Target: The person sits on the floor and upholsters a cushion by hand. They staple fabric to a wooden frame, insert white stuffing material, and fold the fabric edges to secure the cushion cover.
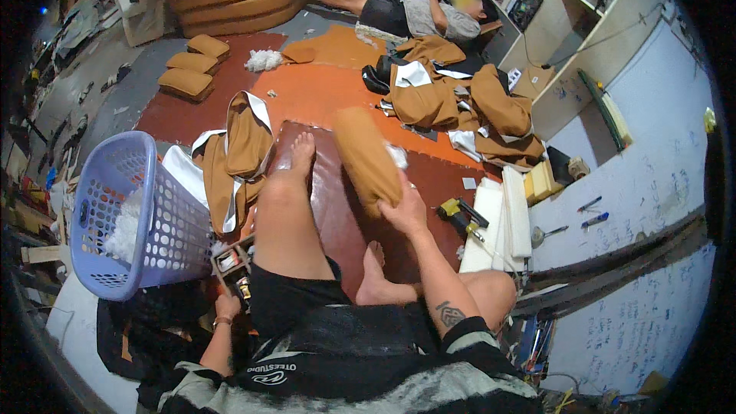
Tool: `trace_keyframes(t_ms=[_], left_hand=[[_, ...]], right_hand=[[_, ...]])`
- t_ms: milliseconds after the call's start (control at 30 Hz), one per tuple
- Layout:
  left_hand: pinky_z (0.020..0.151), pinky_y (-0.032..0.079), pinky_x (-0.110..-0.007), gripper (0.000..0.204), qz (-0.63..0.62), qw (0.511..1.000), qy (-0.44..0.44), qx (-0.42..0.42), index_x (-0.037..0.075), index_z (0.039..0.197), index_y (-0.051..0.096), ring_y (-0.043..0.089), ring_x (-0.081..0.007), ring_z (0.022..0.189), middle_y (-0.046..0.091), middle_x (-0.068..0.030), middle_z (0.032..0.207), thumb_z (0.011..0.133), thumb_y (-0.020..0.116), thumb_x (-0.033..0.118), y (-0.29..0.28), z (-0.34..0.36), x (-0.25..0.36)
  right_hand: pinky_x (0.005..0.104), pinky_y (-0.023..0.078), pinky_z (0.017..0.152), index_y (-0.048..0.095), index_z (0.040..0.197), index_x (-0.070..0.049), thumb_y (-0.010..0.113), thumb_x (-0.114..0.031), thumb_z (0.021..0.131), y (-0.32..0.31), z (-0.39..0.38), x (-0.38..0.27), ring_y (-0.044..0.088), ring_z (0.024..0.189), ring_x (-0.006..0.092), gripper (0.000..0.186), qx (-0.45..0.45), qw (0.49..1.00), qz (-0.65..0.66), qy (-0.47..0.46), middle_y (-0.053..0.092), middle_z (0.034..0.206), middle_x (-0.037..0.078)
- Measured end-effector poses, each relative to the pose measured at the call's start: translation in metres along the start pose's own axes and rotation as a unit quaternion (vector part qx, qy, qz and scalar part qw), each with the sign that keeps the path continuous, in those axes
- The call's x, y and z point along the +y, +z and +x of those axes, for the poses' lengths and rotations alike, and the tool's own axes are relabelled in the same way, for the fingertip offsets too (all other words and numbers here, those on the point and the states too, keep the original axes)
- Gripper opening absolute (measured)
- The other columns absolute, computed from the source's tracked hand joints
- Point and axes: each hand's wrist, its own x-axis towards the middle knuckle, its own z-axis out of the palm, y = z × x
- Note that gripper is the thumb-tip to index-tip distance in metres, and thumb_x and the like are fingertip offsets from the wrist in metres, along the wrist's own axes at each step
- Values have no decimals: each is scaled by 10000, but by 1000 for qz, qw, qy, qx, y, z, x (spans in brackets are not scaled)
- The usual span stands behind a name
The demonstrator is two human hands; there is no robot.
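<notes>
My right hand (404, 209) grips the lower end of a long, rounded tan cushion (360, 153), its fingers wrapped round the edge. The cushion is held tilted above the dark red sheet (307, 146), in front of my legs. Low on the left, beside my thigh, my left hand (228, 307) is at the near edge of a small box (232, 261) holding small items. Its fingers look curled, but what they hold is too small to make out. White stuffing (397, 156) shows just behind the cushion.
Left of me stands a lilac laundry basket (146, 207) with white stuffing inside. Tan covers (238, 142) lie beyond it, with more covers (429, 96) at the right. Three small cushions (188, 73) rest farther off. A yellow-black power tool (460, 218) lies at right. Another person (414, 15) reclines at the back.
</notes>
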Motion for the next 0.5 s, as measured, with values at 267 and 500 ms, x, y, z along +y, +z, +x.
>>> trace_keyframes(t_ms=[267,500], left_hand=[[670,551,-454,595,-168,974,34,149,-28,1071,720,734,-318,708,760,-213,872,1041,540,538,-151,55,-79],[575,473,-217,461,-443,889,94,61,40,1430,592,632,-79,773,713,-35,1154,1081,617,340,-235,49,237]], right_hand=[[574,464,1054,511,1518,-212,590,-68,935,99,-51,78,594,1213,346,605,-112,919,-324,-194,589,1430,101],[502,509,974,647,1372,-166,778,-192,837,114,-84,105,598,1201,357,552,-187,953,-223,-87,612,1411,131]])
